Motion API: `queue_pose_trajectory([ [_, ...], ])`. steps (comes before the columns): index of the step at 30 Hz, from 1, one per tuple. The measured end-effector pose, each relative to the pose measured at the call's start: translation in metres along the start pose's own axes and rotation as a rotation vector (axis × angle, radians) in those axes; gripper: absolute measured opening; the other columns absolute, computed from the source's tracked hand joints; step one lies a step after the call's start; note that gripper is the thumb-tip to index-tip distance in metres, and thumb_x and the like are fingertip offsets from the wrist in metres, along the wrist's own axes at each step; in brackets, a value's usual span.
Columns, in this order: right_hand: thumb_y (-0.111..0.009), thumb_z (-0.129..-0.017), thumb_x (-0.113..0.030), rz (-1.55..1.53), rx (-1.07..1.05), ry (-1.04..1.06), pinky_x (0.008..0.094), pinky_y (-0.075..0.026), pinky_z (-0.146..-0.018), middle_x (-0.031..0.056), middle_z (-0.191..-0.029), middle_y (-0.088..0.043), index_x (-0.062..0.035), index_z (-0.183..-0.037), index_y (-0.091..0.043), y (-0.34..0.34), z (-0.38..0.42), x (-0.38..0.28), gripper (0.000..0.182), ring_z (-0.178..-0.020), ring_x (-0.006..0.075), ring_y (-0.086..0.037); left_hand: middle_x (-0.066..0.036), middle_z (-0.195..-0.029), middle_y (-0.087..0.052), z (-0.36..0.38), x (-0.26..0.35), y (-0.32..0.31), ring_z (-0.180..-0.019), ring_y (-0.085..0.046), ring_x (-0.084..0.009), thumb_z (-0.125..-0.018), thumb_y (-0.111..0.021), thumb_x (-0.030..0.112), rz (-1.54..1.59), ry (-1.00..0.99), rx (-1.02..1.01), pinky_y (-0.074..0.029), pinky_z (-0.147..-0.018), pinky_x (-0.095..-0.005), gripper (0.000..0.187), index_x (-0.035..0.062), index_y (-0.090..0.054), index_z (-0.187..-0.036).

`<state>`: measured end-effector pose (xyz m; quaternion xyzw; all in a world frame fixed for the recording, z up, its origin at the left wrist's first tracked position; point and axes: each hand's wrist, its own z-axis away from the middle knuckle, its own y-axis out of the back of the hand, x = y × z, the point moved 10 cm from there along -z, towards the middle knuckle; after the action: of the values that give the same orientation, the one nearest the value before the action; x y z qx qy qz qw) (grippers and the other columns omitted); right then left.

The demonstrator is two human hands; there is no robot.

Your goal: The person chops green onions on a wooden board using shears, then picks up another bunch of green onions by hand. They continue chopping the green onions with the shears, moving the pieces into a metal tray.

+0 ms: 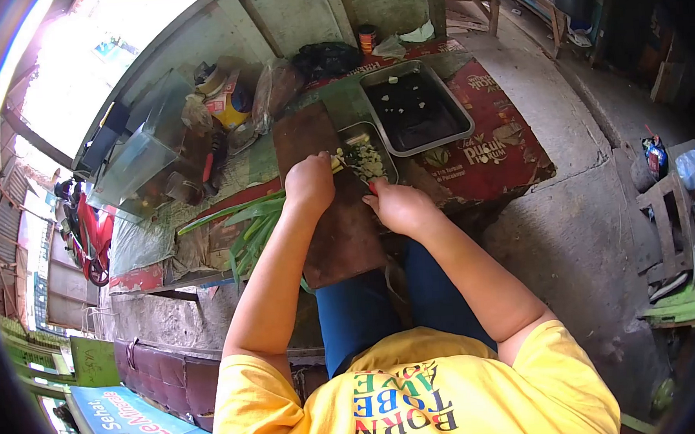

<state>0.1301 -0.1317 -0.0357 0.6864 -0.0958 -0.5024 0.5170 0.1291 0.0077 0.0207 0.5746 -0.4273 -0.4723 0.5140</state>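
My left hand (310,186) is closed around a bunch of spring onions. Their long green leaves (252,226) trail out to the left beneath my forearm, and the cut ends poke out to the right of my fist. My right hand (402,206) grips a knife by its red handle (373,187); its blade is small and hard to make out near the onion ends. Under both hands lies a dark brown wooden board (341,245), its near end by my lap. Just beyond the knife, chopped pale and green pieces (365,159) lie in a small metal tray (393,167).
A larger metal tray (466,132) with dark liquid and several white bits stands behind. To the left are a clear plastic box (136,161), a red-handled tool (209,167) and plastic bags (275,87). A black bag (325,59) and a jar (367,39) sit at the back.
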Motion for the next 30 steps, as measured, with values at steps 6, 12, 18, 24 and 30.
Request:
queue_pose_trajectory([
  [6,-0.048,-0.098,-0.038,0.102,0.022,0.022,0.0501,-0.053,-0.074,0.0223,-0.087,-0.069,0.0002,-0.109,-0.054,0.034,0.006,-0.024,0.04,-0.085,0.0395,-0.068,-0.017,-0.101,-0.067,0.001,0.004,-0.001,-0.094,-0.067,-0.0342,-0.082,-0.06,0.007,-0.046,0.009,0.0,-0.056,-0.077,-0.0416,0.03,0.0031,-0.06,-0.111],
  [12,-0.049,-0.097,-0.038,0.138,0.05,0.049,0.0508,-0.053,-0.069,0.0212,-0.078,-0.068,-0.0008,-0.102,-0.056,0.026,-0.001,-0.028,0.039,-0.076,0.0384,-0.068,-0.016,-0.098,-0.068,-0.002,0.001,-0.005,-0.091,-0.068,-0.0341,-0.082,-0.064,0.014,-0.057,-0.013,0.016,-0.055,-0.077,-0.0429,0.032,0.0041,-0.059,-0.112],
  [18,-0.05,-0.097,-0.038,0.11,0.061,0.076,0.0506,-0.052,-0.07,0.0212,-0.08,-0.068,-0.0008,-0.105,-0.055,0.01,-0.028,-0.029,0.038,-0.079,0.0386,-0.068,-0.017,-0.099,-0.068,-0.001,0.0,-0.002,-0.092,-0.067,-0.0343,-0.083,-0.065,0.016,-0.052,0.011,0.01,-0.055,-0.078,-0.0431,0.032,0.0046,-0.061,-0.112],
  [24,-0.052,-0.096,-0.035,0.076,0.008,0.063,0.0506,-0.052,-0.072,0.0215,-0.083,-0.068,-0.0003,-0.103,-0.054,0.012,-0.006,-0.031,0.035,-0.081,0.0394,-0.067,-0.014,-0.103,-0.068,0.012,-0.006,-0.001,-0.095,-0.066,-0.033,-0.083,-0.066,0.018,0.02,0.026,-0.001,-0.054,-0.08,-0.0429,0.034,0.0088,-0.064,-0.116],
  [30,-0.053,-0.095,-0.036,0.102,0.0,0.094,0.0514,-0.052,-0.074,0.0208,-0.085,-0.068,0.0,-0.102,-0.054,-0.001,-0.031,-0.029,0.037,-0.084,0.0395,-0.067,-0.014,-0.105,-0.068,0.011,-0.01,-0.005,-0.096,-0.066,-0.034,-0.084,-0.066,0.019,0.041,0.067,-0.048,-0.053,-0.08,-0.0437,0.034,0.0084,-0.064,-0.116],
])
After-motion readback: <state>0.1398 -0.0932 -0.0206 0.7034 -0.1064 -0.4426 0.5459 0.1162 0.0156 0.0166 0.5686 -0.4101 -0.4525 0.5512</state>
